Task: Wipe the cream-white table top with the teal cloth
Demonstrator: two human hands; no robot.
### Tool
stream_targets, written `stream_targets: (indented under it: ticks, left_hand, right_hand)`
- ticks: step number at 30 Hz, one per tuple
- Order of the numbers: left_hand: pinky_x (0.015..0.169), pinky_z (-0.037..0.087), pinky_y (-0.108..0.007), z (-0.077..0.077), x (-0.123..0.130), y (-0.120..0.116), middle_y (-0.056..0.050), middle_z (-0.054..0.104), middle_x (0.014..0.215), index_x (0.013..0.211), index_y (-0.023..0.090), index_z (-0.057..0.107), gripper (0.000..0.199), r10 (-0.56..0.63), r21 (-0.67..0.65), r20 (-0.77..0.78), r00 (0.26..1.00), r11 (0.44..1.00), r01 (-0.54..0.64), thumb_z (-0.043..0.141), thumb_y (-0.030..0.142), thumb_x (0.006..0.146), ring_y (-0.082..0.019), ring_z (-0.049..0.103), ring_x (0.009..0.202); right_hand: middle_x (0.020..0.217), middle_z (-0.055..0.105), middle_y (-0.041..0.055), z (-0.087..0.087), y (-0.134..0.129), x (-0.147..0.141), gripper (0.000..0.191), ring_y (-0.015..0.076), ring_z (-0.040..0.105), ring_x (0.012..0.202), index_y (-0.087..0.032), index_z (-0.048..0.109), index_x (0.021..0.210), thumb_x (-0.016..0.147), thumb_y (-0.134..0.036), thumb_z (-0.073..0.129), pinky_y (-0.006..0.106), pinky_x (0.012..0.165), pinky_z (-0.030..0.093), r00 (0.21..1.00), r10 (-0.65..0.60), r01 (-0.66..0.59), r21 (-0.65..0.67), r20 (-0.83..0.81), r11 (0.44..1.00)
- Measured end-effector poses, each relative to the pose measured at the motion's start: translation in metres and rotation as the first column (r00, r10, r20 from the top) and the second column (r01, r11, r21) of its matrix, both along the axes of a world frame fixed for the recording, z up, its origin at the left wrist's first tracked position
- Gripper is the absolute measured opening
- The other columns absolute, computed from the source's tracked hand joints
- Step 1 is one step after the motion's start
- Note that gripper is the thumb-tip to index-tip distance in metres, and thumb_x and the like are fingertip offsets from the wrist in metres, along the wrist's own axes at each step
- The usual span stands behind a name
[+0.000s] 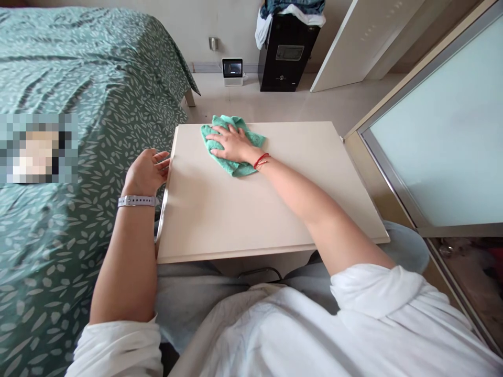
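A green cloth (236, 168) lies rumpled on the far left part of a pale, flat tabletop (243, 214). My right hand (231, 142) rests palm down on this cloth, its fingers spread over the folds, with a red string around the wrist. Part of the cloth reaches the tabletop's far edge. At the left side of the table, my left hand (147, 170) has its fingers apart and stretched toward the edge, with the fingertips at the rim; whether they press on it I cannot tell. A light grey watch band circles that wrist.
A bed with a green leaf-patterned cover (118, 78) stands close on the left. A sliding door with frosted glass (444, 131) flanks the right. Beyond the table are a small screen device (233, 73) and a black cabinet (288, 57) with clothes (293, 10) on top.
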State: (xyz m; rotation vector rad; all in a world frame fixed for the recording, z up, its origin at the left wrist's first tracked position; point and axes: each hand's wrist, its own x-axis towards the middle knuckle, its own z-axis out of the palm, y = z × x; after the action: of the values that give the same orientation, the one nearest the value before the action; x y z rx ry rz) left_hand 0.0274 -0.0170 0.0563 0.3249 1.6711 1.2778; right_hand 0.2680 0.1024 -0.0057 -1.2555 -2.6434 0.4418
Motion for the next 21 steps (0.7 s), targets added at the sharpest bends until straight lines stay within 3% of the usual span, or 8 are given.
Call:
stream_targets:
  ticks: [6,10,16,18,21]
  left_hand:
    - [0.064,0.05,-0.027,0.002,0.0,0.0,-0.009,0.069,0.092,0.115,0.016,0.073,0.019,-0.015,-0.007,0.007,1.0,1.0,0.015,0.057,0.024,0.122,-0.02,0.062,0.07]
    - [0.062,0.051,-0.026,0.0,-0.003,0.003,-0.008,0.068,0.091,0.12,0.015,0.074,0.018,-0.008,-0.008,-0.005,1.0,1.0,0.008,0.058,0.023,0.121,-0.02,0.06,0.069]
    - [0.058,0.05,-0.024,0.002,0.0,0.002,-0.008,0.068,0.09,0.119,0.016,0.073,0.02,-0.006,-0.013,-0.001,1.0,1.0,0.006,0.055,0.022,0.122,-0.019,0.059,0.067]
    - [0.057,0.048,-0.023,0.004,0.004,0.0,-0.007,0.066,0.09,0.114,0.016,0.072,0.023,0.008,-0.013,-0.017,1.0,1.0,-0.009,0.052,0.022,0.123,-0.018,0.057,0.065]
    - [0.058,0.046,-0.022,0.009,0.012,-0.003,-0.006,0.065,0.089,0.106,0.016,0.07,0.029,0.026,-0.019,-0.039,0.999,0.999,-0.026,0.049,0.023,0.126,-0.016,0.056,0.065]
  right_hand:
    - [0.208,0.046,0.0198,0.003,0.024,0.064,0.073,0.0632,0.038,0.187,-0.025,0.072,0.187,0.121,-0.055,0.061,0.095,0.145,0.031,0.963,-0.27,0.27,0.021,0.009,0.963]
    - [0.205,0.05,0.0239,0.009,0.018,0.128,0.07,0.0606,0.043,0.185,-0.023,0.07,0.188,0.123,-0.046,0.058,0.093,0.145,0.034,0.873,-0.485,0.484,0.04,0.052,0.874]
    - [0.206,0.047,0.0294,0.022,-0.01,0.209,0.064,0.051,0.042,0.186,-0.022,0.069,0.19,0.132,-0.036,0.048,0.081,0.144,0.038,0.62,-0.775,0.776,0.046,0.126,0.629]
    - [0.207,0.045,0.0287,0.025,-0.024,0.226,0.062,0.0492,0.041,0.186,-0.024,0.068,0.19,0.133,-0.036,0.048,0.078,0.145,0.037,0.514,-0.851,0.855,0.017,0.108,0.518]
    - [0.203,0.043,0.0356,0.022,-0.045,0.237,0.065,0.0536,0.043,0.183,-0.016,0.063,0.192,0.133,-0.036,0.048,0.081,0.142,0.042,0.381,-0.92,0.925,-0.017,0.094,0.381]
